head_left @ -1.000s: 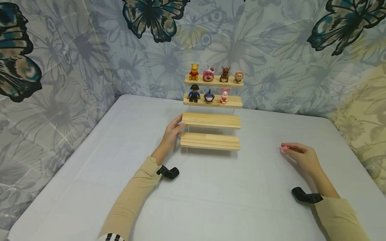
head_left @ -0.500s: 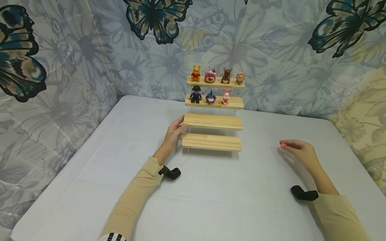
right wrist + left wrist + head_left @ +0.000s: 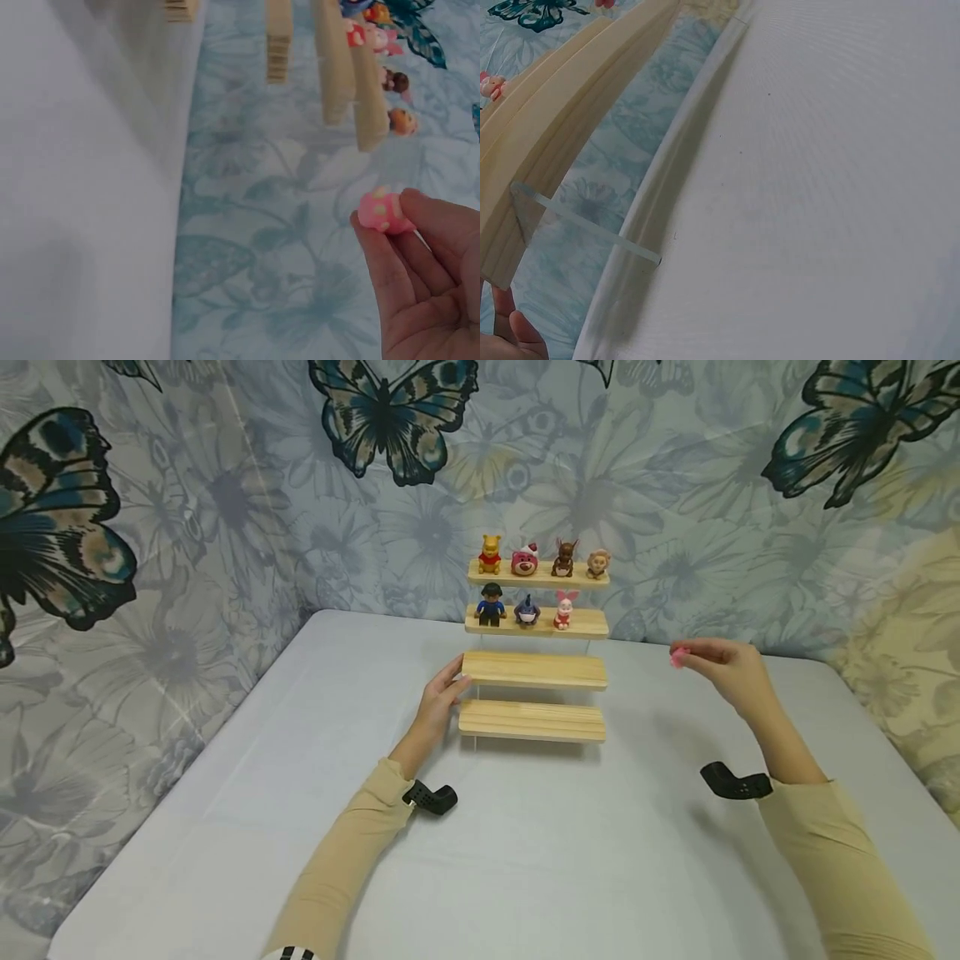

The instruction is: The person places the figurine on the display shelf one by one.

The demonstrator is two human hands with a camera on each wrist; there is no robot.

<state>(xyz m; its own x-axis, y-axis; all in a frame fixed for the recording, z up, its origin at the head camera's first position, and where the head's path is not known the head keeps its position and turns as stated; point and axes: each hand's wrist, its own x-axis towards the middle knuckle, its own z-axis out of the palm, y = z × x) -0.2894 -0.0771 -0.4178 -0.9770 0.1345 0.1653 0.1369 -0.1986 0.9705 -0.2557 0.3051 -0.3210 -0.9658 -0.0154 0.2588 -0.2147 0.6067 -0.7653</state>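
Observation:
A tiered display stand has wooden shelves on clear supports; its third tier (image 3: pixel 534 670) and bottom tier (image 3: pixel 532 721) show in the head view. At the third tier's left end, my left hand (image 3: pixel 435 706) grips the wood between thumb and fingers. In the left wrist view, that hand (image 3: pixel 514 330) is mostly cut off below the shelf end (image 3: pixel 502 255). To the right of the stand, my right hand (image 3: pixel 731 677) is raised, pinching a small pink figurine (image 3: pixel 678 657) between thumb and fingertips. Pale yellowish spots mark the figurine (image 3: pixel 382 210) in the right wrist view.
Several toy figurines line the top tier (image 3: pixel 540 580), including a yellow bear (image 3: pixel 490 555). On the second tier stand a blue-clad toy figure (image 3: pixel 491 605), a donkey (image 3: pixel 527 611) and a piglet (image 3: pixel 563 610). Patterned fabric (image 3: pixel 420 527) hangs behind the white table (image 3: pixel 525 843).
My right hand has risen and moved slightly left with the pink figurine, away from the table. The left hand keeps its place on the shelf. The head view has tilted a little upward.

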